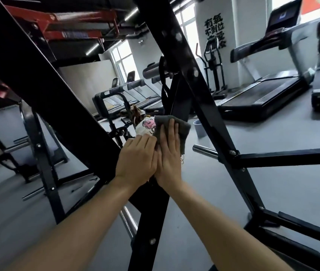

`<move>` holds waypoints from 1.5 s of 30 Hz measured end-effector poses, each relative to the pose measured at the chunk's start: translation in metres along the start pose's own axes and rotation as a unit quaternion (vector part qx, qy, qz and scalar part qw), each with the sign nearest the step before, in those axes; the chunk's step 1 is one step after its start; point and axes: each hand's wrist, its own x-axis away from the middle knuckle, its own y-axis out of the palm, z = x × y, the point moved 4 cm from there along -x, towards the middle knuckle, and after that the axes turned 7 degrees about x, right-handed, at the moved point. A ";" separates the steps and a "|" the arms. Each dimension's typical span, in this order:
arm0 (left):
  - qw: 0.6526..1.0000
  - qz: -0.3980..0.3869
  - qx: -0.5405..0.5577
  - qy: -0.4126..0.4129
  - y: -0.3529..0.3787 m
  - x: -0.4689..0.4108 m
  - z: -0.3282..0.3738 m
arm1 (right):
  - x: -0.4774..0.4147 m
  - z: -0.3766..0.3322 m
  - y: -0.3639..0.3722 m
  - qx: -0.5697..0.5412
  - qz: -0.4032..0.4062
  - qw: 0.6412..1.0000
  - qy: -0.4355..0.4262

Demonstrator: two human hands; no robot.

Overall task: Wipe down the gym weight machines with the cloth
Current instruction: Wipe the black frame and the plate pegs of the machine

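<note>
Grey woven cloth [182, 130] lies pressed on the black steel frame beam [151, 222] of the weight machine, under the flat, straight-fingered right hand [170, 155]. The left hand [137, 159], flat too, touches just beside it at the cloth's left edge. The beam runs lengthwise up and away from both hands; the wipe likely follows it.

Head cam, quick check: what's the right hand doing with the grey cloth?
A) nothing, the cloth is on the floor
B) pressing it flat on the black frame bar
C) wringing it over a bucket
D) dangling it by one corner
B: the right hand lies with fingers straight on the grey cloth, holding it against the black frame bar, with the left hand right beside it.
</note>
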 end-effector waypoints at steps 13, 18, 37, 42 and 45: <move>0.997 -0.012 -0.081 0.000 0.010 -0.004 0.001 | 0.026 0.031 0.002 0.001 -0.009 1.000 0.018; 0.995 -0.002 -0.096 0.000 0.011 -0.005 -0.001 | -0.107 0.015 -0.012 0.021 0.066 0.995 0.067; 0.997 0.004 -0.073 0.028 0.013 -0.016 0.000 | -0.115 0.013 -0.026 0.022 0.107 0.991 0.071; 0.998 -0.006 -0.048 0.033 0.018 0.003 0.002 | -0.044 0.024 -0.012 0.016 0.069 0.995 0.072; 0.999 0.019 -0.011 0.049 0.025 0.036 0.010 | 0.024 0.024 -0.001 0.010 0.026 0.997 0.074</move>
